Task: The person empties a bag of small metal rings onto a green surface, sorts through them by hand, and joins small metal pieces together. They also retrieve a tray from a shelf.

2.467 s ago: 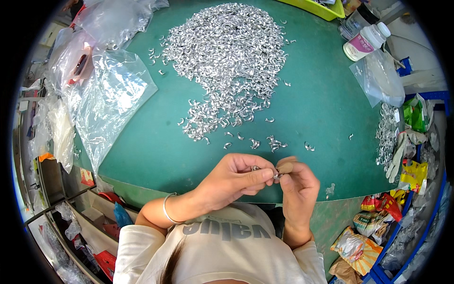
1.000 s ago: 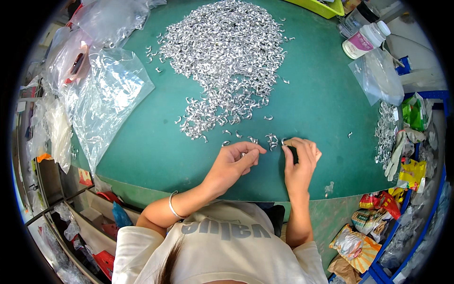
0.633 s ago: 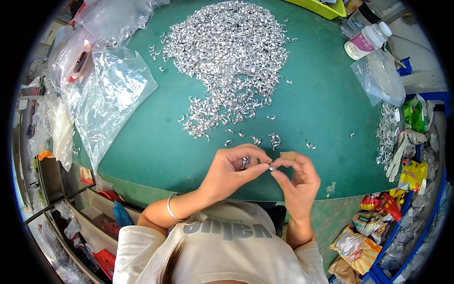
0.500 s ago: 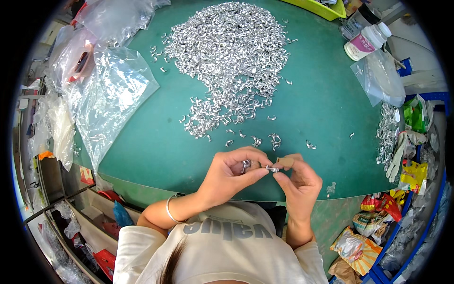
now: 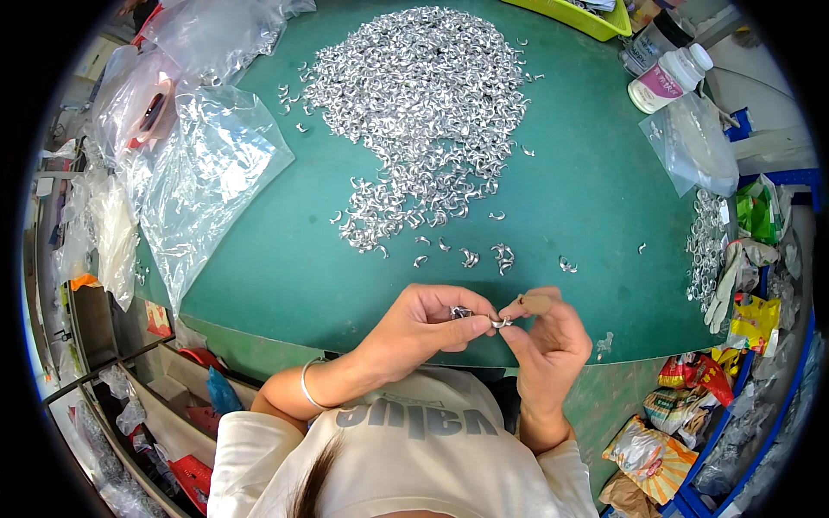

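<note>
I see the left hand (image 5: 423,326) pinching a small curved metal piece (image 5: 501,323), more pieces (image 5: 461,312) tucked in its curled fingers; right hand (image 5: 550,344) pinches the same piece's right end. All above the counter (image 5: 604,216) near its front edge. Risk: shiny piece may slip if either pinch slackens; tucked ones may drop if fingers uncurl. Containers: clear plastic bag (image 5: 211,173), slack, contents unclear; yellow-green basket (image 5: 572,17), papery stuff, can't identify; white bottle (image 5: 663,85), capped, contents hidden.
</note>
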{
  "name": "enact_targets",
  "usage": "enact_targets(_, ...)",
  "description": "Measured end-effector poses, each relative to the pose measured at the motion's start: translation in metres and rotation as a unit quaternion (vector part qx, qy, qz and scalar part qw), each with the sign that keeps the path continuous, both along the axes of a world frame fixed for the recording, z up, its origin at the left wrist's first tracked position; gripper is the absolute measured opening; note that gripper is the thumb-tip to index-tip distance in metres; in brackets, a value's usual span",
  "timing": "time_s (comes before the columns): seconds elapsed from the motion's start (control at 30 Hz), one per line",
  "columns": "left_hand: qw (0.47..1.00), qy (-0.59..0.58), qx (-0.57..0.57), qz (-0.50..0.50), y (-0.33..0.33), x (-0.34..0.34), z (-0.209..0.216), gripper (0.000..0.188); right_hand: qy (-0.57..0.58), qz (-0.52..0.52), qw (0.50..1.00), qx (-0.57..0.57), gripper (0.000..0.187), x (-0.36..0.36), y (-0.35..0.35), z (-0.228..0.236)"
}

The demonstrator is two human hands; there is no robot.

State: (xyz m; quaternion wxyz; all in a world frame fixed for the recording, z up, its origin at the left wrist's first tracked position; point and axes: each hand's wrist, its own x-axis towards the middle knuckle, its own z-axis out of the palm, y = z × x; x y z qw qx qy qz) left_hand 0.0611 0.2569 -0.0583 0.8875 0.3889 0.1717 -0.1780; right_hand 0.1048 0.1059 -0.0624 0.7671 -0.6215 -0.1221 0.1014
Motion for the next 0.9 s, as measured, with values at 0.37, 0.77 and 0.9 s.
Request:
enact_targets(0.37,0.999,-0.017,0.045,0.002,0.0017,-0.0022,0.0024,0.012,-0.033,-0.001,0.999,-0.017,0.028,-0.0025,-0.0005,0.0032)
enact_targets(0.77,0.964,-0.190,0.159,0.098,-0.0045,-0.0063,0.0051,0.015,-0.064,-0.002,0.997,-0.033,0.027,-0.0035,0.0013,0.0083)
enact_targets(0.9,0.952,-0.213,0.188,0.109,-0.0055,-0.0069,0.0041,0.018,-0.063,-0.008,0.997,-0.037,0.026,-0.0051,0.0037,0.0105)
